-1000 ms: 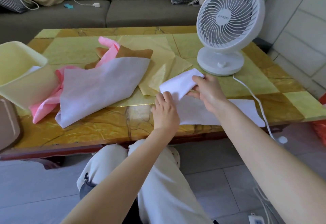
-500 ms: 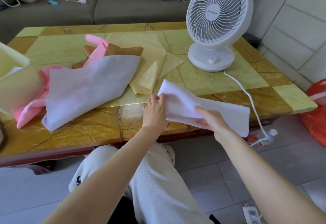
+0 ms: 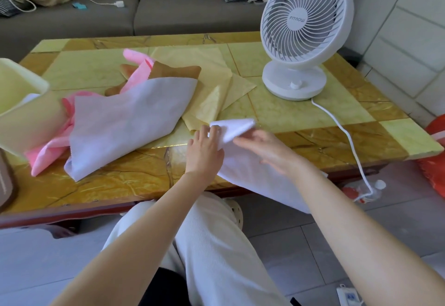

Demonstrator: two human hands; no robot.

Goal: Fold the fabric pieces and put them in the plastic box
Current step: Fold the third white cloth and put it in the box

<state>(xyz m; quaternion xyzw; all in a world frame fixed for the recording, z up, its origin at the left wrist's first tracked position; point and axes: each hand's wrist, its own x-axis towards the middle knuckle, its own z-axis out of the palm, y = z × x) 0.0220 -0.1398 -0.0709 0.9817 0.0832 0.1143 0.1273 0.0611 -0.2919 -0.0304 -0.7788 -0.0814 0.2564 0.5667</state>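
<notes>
Fingers (image 3: pixel 213 132) of the left hand (image 3: pixel 204 148) curl onto a corner of the white cloth (image 3: pixel 240 126), pinching it just in front of the fan (image 3: pixel 305 33). The right hand (image 3: pixel 269 152) lies on the same cloth, blurred, fingers stretched nearly straight and gripping nothing I can make out. One flap is doubled over, and the rest trails off the table (image 3: pixel 385 137) edge nearest the person. The fold looks half made. Next, the hanging length wants lifting and its edges matching. Well across from the fan stands the plastic box (image 3: pixel 24 89). Between them are heaped the lilac piece (image 3: pixel 125 122), pink piece (image 3: pixel 45 158), yellow piece (image 3: pixel 212 105) and brown piece (image 3: pixel 180 70), all unfolded. A grey sofa (image 3: pixel 168 11) sits beyond the fan.
</notes>
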